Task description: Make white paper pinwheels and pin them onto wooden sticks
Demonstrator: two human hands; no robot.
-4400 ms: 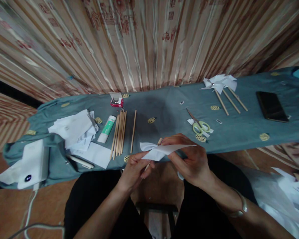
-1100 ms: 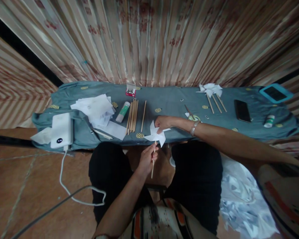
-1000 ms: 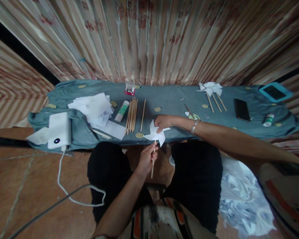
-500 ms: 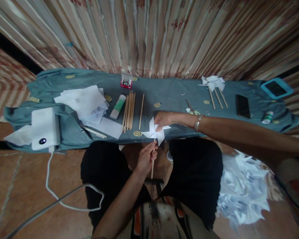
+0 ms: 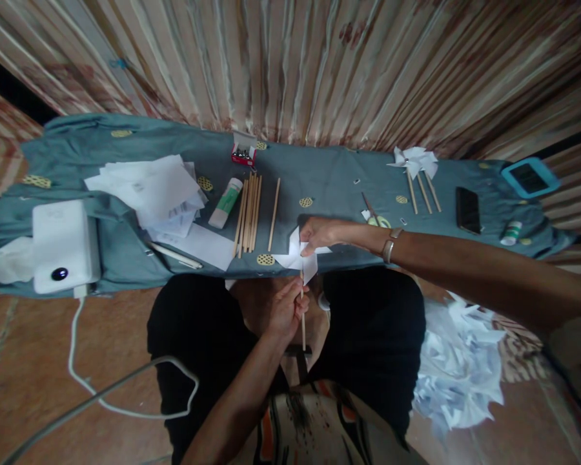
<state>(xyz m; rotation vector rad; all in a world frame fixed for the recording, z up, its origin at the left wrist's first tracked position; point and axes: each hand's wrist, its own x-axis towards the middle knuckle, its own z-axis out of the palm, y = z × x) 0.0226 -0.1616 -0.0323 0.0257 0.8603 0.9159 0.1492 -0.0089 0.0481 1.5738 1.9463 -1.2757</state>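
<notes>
A white paper pinwheel (image 5: 294,256) is at the near edge of the cloth-covered table, above my knees. My left hand (image 5: 288,306) is closed round its thin wooden stick (image 5: 303,332), just below the paper blades. My right hand (image 5: 319,234) grips the pinwheel near its middle, fingers and thumb pressed on the paper; the centre is partly hidden under them. To the left of the pinwheel lie a single wooden stick (image 5: 274,215) and a bundle of several more sticks (image 5: 248,216).
Left of the sticks are a glue stick (image 5: 225,203), stacked paper (image 5: 148,190), a pen (image 5: 177,256) and a white device (image 5: 61,242) with a cable. A red box of pins (image 5: 243,155), scissors (image 5: 375,216), finished pinwheels (image 5: 416,161) and a phone (image 5: 467,210) lie farther off.
The view has shifted slightly. The stick below my left hand is now more upright, and the pinwheel has tilted a little. Both hands keep their hold.
</notes>
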